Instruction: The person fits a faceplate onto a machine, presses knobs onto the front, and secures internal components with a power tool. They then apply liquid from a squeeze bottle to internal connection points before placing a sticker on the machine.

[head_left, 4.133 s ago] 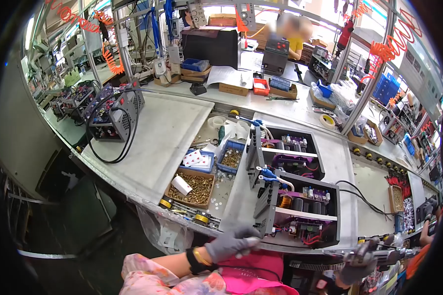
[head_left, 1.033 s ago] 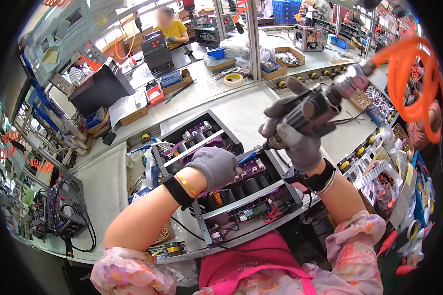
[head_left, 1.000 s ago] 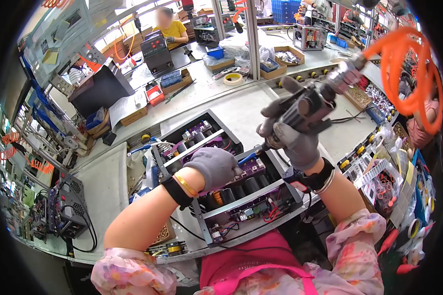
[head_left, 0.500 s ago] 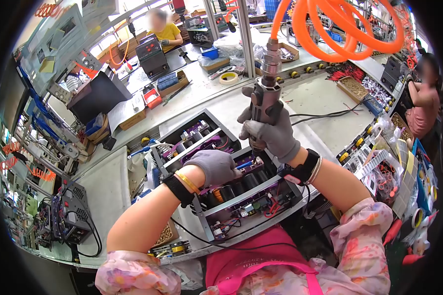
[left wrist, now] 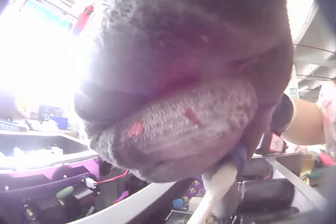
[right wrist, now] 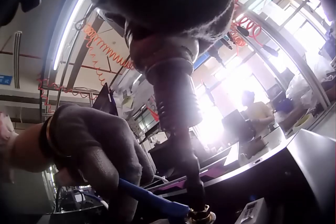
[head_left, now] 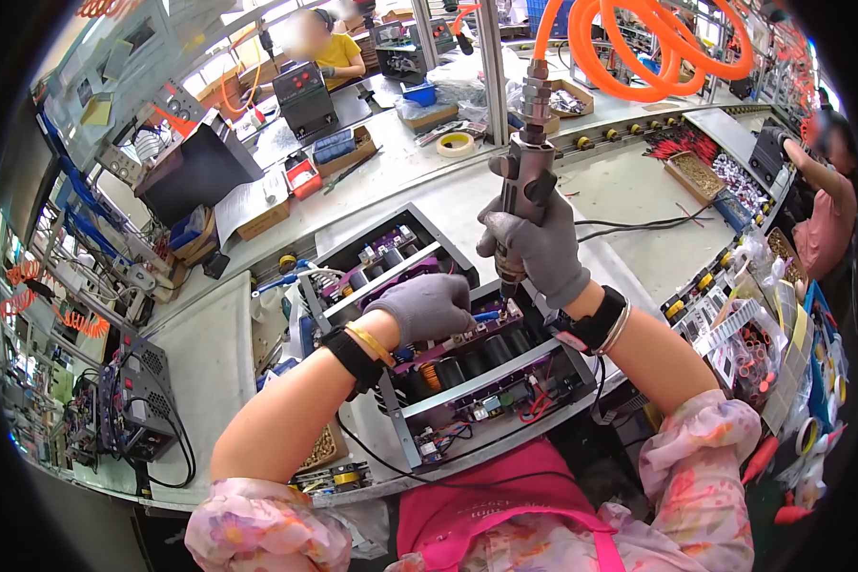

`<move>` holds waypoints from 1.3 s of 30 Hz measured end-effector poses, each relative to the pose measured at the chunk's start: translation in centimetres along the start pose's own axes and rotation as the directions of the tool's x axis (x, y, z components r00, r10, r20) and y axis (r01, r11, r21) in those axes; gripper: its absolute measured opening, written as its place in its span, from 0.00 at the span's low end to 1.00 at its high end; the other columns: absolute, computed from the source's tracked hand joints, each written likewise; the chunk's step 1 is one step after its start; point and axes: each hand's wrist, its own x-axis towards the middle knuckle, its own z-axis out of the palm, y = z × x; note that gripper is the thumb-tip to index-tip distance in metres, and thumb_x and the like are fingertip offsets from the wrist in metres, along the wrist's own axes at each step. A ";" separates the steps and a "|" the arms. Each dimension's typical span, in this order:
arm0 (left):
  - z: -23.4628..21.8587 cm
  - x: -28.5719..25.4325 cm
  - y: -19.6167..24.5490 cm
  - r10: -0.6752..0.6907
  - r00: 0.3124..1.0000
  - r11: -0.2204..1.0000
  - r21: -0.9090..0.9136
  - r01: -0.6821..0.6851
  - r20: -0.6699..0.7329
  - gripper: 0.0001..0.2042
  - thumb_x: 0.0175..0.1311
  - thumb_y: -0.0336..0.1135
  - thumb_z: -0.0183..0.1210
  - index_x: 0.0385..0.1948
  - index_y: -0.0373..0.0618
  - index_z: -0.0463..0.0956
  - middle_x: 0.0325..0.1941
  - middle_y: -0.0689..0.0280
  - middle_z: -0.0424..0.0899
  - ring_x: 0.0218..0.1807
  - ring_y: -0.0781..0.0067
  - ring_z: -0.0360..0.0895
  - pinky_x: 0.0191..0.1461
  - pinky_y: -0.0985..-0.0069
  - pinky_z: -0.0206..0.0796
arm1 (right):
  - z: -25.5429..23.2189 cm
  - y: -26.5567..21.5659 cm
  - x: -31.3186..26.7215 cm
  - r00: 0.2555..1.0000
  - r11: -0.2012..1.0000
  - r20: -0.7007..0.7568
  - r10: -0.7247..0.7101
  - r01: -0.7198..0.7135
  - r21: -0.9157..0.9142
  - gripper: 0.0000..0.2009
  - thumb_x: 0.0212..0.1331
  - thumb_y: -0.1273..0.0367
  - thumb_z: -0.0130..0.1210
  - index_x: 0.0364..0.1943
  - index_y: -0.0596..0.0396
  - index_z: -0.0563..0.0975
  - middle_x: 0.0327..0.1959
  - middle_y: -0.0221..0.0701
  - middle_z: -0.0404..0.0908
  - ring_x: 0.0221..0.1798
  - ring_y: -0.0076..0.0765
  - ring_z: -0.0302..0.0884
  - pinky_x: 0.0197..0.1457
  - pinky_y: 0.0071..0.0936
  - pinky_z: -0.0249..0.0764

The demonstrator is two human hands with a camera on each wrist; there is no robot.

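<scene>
Air screwdriver gripped upright over the near chassis

The air screwdriver stands almost vertical above the right rear part of the near chassis, bit downward; in the right wrist view the bit meets a brass-coloured fastener at the end of a blue-sleeved cable lug. The right hand, in a grey glove, wraps its fingers around the tool's body, leaving no visible gap. The left hand, also gloved, reaches across the chassis with knuckles up, its curled fingers closed on the blue-sleeved cable lug; its fingertips are partly hidden. Both forearms slant inward from the front.

The near chassis sits close to the worktable's front edge, its metal crossbar running in front of both hands. A far chassis lies just behind it, leaving little room on that side. To the right, a pale board extends beyond the tool, and black leads trail over the surface there. An orange coiled hose loops above the tool.

Farther right, a cardboard box holds small brass-coloured pieces. At lower left, another carton of brass-coloured pieces is partly covered by the left forearm. Across the line, a carton contains blue cylindrical items beside a red bin.
</scene>
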 end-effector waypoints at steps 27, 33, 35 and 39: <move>2.2 4.3 0.9 -0.132 0.981 0.956 0.244 0.164 -0.143 0.13 0.59 0.41 0.52 0.37 0.44 0.80 0.35 0.54 0.83 0.41 0.54 0.81 0.45 0.63 0.73 | 1.0 0.8 -0.7 0.987 0.995 0.122 -0.103 0.104 0.004 0.19 0.51 0.77 0.56 0.49 0.62 0.69 0.29 0.31 0.78 0.25 0.25 0.78 0.30 0.23 0.75; -0.1 3.6 -4.0 0.061 0.997 0.979 0.191 -0.068 0.042 0.22 0.57 0.51 0.60 0.44 0.43 0.78 0.39 0.59 0.83 0.41 0.66 0.78 0.48 0.69 0.69 | 1.5 1.6 -0.6 0.982 0.989 0.137 -0.131 0.138 -0.044 0.18 0.51 0.73 0.58 0.47 0.60 0.69 0.29 0.29 0.78 0.27 0.25 0.78 0.28 0.23 0.74; 0.7 3.9 -3.8 0.137 0.990 0.947 0.290 -0.136 0.017 0.19 0.58 0.47 0.60 0.44 0.43 0.77 0.39 0.56 0.83 0.44 0.60 0.79 0.49 0.67 0.69 | 1.5 1.8 -0.4 0.985 0.985 0.109 -0.134 0.144 -0.090 0.18 0.52 0.71 0.59 0.47 0.60 0.70 0.28 0.30 0.78 0.27 0.25 0.79 0.28 0.22 0.74; 2.5 2.6 -2.3 -0.013 0.996 0.909 0.414 0.047 -0.085 0.13 0.63 0.41 0.54 0.43 0.44 0.76 0.36 0.55 0.82 0.42 0.53 0.79 0.48 0.64 0.69 | 1.7 1.3 -0.7 0.987 0.981 0.117 -0.111 0.128 -0.147 0.17 0.52 0.72 0.60 0.46 0.61 0.71 0.26 0.28 0.77 0.24 0.22 0.77 0.24 0.19 0.70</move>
